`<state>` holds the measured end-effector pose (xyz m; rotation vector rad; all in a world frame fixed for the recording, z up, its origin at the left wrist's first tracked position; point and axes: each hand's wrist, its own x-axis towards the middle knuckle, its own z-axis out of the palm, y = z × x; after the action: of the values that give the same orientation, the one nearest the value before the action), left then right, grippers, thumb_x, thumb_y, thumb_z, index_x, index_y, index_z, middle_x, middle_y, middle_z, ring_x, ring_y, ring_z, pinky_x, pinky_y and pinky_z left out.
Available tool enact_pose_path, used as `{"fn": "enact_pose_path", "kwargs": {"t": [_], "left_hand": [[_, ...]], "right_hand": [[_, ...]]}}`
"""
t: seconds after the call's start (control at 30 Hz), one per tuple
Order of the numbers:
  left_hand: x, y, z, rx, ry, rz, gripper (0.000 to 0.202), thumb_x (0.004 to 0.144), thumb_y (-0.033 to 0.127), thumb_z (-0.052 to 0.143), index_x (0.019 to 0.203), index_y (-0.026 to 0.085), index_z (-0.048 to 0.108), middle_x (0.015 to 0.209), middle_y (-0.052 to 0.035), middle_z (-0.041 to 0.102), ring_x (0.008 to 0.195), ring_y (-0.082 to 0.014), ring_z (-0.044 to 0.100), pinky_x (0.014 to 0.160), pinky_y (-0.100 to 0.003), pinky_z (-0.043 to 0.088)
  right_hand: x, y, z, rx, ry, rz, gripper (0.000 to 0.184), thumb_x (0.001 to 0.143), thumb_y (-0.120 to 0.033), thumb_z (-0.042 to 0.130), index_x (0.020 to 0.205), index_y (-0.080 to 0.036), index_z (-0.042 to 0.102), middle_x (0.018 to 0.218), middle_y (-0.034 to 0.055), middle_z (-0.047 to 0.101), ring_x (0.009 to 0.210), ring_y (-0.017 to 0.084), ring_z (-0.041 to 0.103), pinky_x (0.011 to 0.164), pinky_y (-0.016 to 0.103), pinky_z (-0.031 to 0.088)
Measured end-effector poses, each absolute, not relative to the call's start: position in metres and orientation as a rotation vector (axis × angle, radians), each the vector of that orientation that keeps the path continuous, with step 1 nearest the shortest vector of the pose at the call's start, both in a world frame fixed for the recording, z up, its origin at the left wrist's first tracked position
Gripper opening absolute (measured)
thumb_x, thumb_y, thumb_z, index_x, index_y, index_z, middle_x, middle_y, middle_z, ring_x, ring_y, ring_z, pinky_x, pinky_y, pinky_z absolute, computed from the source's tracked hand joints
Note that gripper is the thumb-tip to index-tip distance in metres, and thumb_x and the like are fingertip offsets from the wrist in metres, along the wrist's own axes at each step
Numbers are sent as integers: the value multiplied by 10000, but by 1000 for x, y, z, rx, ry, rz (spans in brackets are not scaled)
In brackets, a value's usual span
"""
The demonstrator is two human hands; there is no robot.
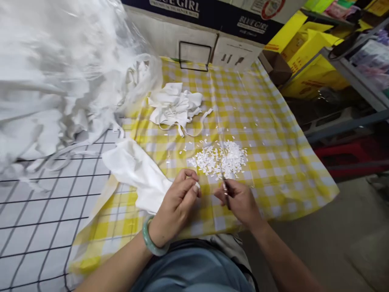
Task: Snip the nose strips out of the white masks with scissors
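Observation:
My left hand [180, 196], with a green bangle at the wrist, is closed on a white cloth piece [147, 174]. The cloth trails out to the left across the table edge, and a small white end shows at the fingertips. To its right, my right hand [241, 200] is closed around slim metal thread snips [225, 188], their tip pointing away from me. Whether the blades are apart cannot be made out. Just beyond both hands lies a pile of tiny white cut bits [223, 158]. Farther back rests a crumpled heap of white cloth pieces with thin straps [176, 106].
A yellow checked plastic cover [273, 162] lies under the work. At left, a large clear bag of white cloth [67, 73] spills onto a black wire grid [45, 219]. Cardboard boxes [188, 32] stand behind, with a black wire frame [194, 56]. A metal rack [358, 81] stands right.

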<state>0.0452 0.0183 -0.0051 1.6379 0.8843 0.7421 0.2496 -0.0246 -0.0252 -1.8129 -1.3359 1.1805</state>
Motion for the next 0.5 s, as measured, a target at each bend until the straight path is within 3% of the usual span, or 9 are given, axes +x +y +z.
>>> {"fn": "enact_pose_path", "kwargs": {"t": [0.1,0.17,0.23,0.33,0.4,0.5], "left_hand": [[1,15,15,1913,773,436,162,957,269,533,881,209,662,1208,-107,609,1113,-232,597,938,-318,510],[-35,25,25,2047,918,401,120,933,268,566,910,230,678,1285,-99,603,1166,-261,587,968,-360,504],[-68,51,26,2114,1236,538,146,931,225,517,921,222,663,1280,-111,593,1178,-281,564,1009,-432,472],[-99,110,11,2159,1537,649,213,838,153,504,992,184,647,1288,-156,555,1286,-354,442,1115,-596,313],[-106,149,-3,2136,1529,640,255,790,155,522,1012,167,647,1257,-166,566,1262,-358,458,1111,-612,308],[-100,176,-10,2101,1414,595,114,755,223,584,841,181,646,1052,-122,640,1075,-308,570,1035,-547,425]], "right_hand": [[256,-16,-22,-1731,-1351,1128,391,806,-593,647,857,-232,507,628,-47,455,506,114,392,482,254,351],[256,-4,-20,-1794,-1446,1054,391,804,-603,647,880,-241,520,597,-54,438,484,122,389,464,259,348],[250,9,-16,-1908,-1538,919,396,778,-611,673,845,-245,537,564,-57,419,476,131,395,457,262,341],[229,28,-9,-1886,-1629,744,382,755,-590,699,833,-240,566,651,-15,526,567,159,480,536,288,408],[209,40,-5,-1781,-1634,751,367,759,-566,702,852,-232,581,757,19,603,654,177,529,624,314,450],[172,58,-8,-1656,-1554,949,376,750,-538,727,889,-222,578,863,41,646,740,184,569,701,327,476]]}}
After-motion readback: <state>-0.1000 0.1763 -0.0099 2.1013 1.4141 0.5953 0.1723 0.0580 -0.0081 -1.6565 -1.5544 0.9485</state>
